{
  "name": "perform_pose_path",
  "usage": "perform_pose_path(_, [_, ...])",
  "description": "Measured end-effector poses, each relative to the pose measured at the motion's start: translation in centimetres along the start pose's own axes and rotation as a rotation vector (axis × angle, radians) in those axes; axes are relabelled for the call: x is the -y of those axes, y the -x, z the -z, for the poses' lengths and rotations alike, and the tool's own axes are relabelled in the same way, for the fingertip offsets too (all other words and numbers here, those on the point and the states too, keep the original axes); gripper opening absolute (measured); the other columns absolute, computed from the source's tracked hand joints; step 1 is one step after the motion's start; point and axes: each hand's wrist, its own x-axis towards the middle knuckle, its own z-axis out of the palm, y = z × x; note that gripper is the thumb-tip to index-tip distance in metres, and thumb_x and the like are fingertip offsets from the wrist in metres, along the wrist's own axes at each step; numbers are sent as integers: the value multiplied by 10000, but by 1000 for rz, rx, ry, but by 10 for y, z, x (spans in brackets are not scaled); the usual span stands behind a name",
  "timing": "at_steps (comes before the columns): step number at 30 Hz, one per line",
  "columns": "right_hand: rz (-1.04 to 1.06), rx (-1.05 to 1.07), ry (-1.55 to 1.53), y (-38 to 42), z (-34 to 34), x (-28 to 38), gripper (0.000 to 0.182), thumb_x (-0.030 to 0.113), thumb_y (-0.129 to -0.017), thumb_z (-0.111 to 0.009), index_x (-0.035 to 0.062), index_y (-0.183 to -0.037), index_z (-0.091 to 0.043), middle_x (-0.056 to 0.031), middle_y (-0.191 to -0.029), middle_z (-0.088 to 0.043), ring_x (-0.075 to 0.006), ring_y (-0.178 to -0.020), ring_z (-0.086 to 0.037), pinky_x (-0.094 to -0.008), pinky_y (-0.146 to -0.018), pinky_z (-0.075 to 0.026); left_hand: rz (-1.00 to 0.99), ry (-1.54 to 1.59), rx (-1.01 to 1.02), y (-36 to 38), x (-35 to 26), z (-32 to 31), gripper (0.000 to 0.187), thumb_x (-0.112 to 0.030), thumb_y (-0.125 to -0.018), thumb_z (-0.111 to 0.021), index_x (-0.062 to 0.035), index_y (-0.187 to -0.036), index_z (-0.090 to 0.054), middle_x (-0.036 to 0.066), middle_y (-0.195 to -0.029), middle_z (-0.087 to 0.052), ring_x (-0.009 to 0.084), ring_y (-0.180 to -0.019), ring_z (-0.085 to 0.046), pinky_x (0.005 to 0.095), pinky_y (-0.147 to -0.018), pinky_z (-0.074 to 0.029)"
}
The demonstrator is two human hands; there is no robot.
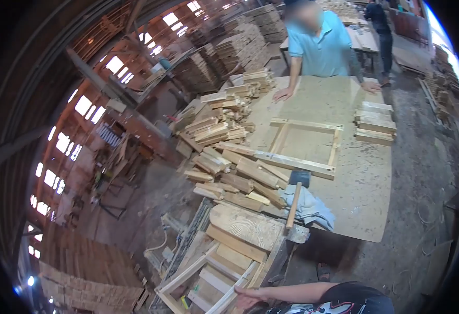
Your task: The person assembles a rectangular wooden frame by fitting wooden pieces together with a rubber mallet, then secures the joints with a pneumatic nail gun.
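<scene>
- The right hand [249, 298] has its grip partly closed on the edge of the pale wooden rectangular frame [188, 268].
- The left grip cannot be seen.
- Black-headed mallet [293, 205] touches the pale blue cloth [315, 208].

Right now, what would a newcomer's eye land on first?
Likely the person in the light-blue shirt, leaning with both hands on the far end of the big table, where a wooden frame lies. Next, the jumbled wood pieces heaped along its left side. Then the dark-headed mallet by the crumpled cloth at the near edge.
</scene>
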Motion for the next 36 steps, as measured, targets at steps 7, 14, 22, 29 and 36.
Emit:
perform_pose_path(7, [59, 27, -353, 26, -39, 9, 1057, 824, -829, -455, 35, -1514, -299, -292, -1466, -413, -414, -1304, -497, -481, -1072, -445, -183, -278, -243, 55, -92, 50, 472, -303, -775, -759, 60, -1067, -680, 258, -947, -707, 432, -897, -676, 499, -798, -535])
perform_pose_path(14, [100, 23, -456, 44, -102, 29, 1052, 754, -860, -495, -18, -1511, -200, -398, -1476, -286, -506, -1363, -353, -552, -1133, -341, -48, -229, -196, 6, -52, 81, 458, -293, -667, -787, 35, -964, -670, 253, -875, -695, 444, -872, -672, 514, -810, -525])
perform_pose_path(22, [199, 108, -60, -23, -228, 6, 977, 678, -918, -471, 30, -1565, -133, -241, -1582, -239, -340, -1452, -302, -484, -1171, -304, 215, 165, -466, 24, 49, 177, 353, -206, -726, -726, 51, -965, -691, 219, -862, -711, 334, -827, -707, 420, -762, -527])
perform_pose_path(29, [591, 419, 680, -75, -338, -12, 758, 361, -999, -533, 11, -1562, -165, -223, -1551, -344, -326, -1351, -471, -427, -1111, -382, 540, 697, -817, 39, 258, 233, 297, -193, -729, -729, 66, -875, -731, 101, -827, -696, 189, -743, -655, 353, -681, -522])
perform_pose_path(36, [650, -283, 843, -56, -184, -69, 664, 211, -997, -593, 94, -1556, -254, -200, -1350, -571, -270, -1139, -631, -363, -948, -508, 1025, 452, -859, 76, 485, 297, 578, -396, -656, -787, 123, -899, -714, 198, -896, -727, 304, -797, -679, 430, -752, -524])
